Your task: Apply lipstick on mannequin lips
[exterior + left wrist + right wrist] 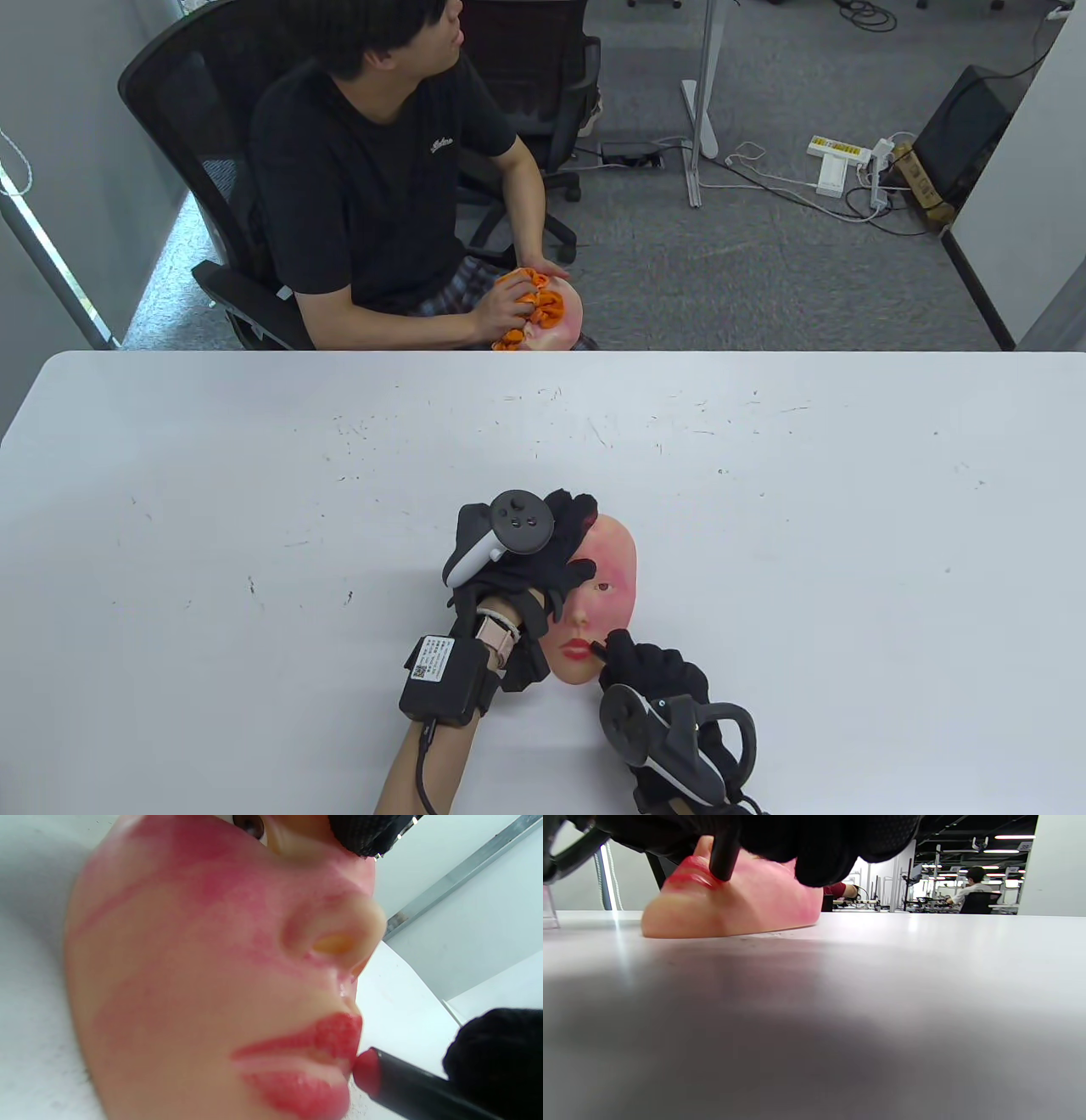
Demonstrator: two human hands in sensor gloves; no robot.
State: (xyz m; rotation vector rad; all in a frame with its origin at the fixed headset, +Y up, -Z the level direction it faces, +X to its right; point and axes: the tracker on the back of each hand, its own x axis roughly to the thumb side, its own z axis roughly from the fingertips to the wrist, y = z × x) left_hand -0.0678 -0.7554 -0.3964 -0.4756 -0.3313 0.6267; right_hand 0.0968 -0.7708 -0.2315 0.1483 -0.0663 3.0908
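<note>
A skin-coloured mannequin face (604, 594) lies face up on the white table (254, 509), smeared with red on cheek and forehead. Its lips (577, 649) are red; they also show in the left wrist view (305, 1065). My left hand (543, 552) rests on the face's left half and holds it down. My right hand (653, 671) grips a black lipstick (407, 1086), whose red tip (365, 1069) touches the right corner of the lips. In the right wrist view the lipstick (723, 857) points down onto the lips (689, 876) of the face (746, 908).
A person in a black shirt (373, 170) sits beyond the table's far edge, wiping another mannequin face (556, 327) with an orange cloth (530, 310). The table surface has faint scuff marks.
</note>
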